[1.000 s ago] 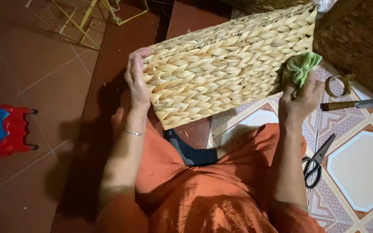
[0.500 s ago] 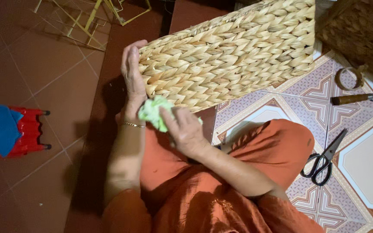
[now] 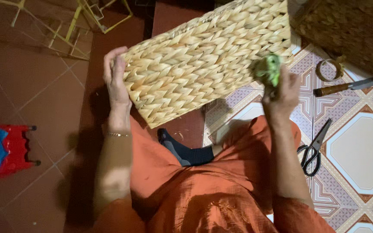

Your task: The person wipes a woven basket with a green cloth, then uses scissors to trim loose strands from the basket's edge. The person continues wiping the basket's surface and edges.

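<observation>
A rectangular woven straw basket (image 3: 203, 60) is held tilted in front of me, above my lap. My left hand (image 3: 115, 80) grips its left end, fingers curled over the edge. My right hand (image 3: 281, 92) holds a crumpled green cloth (image 3: 269, 69) and presses it against the basket's lower right side. I wear orange clothing, and a dark-socked foot (image 3: 182, 151) shows below the basket.
Black-handled scissors (image 3: 314, 149) lie on the patterned tiles at the right. A wooden-handled knife (image 3: 346, 86) and a roll of tape (image 3: 329, 69) lie beyond them. A darker woven basket (image 3: 355, 30) stands at top right. A red and blue stool (image 3: 3, 151) sits left, yellow wire frames (image 3: 78, 26) top left.
My right hand has carried the green cloth from the basket's lower left, near my left wrist, across to its right side. The left hand has kept its grip.
</observation>
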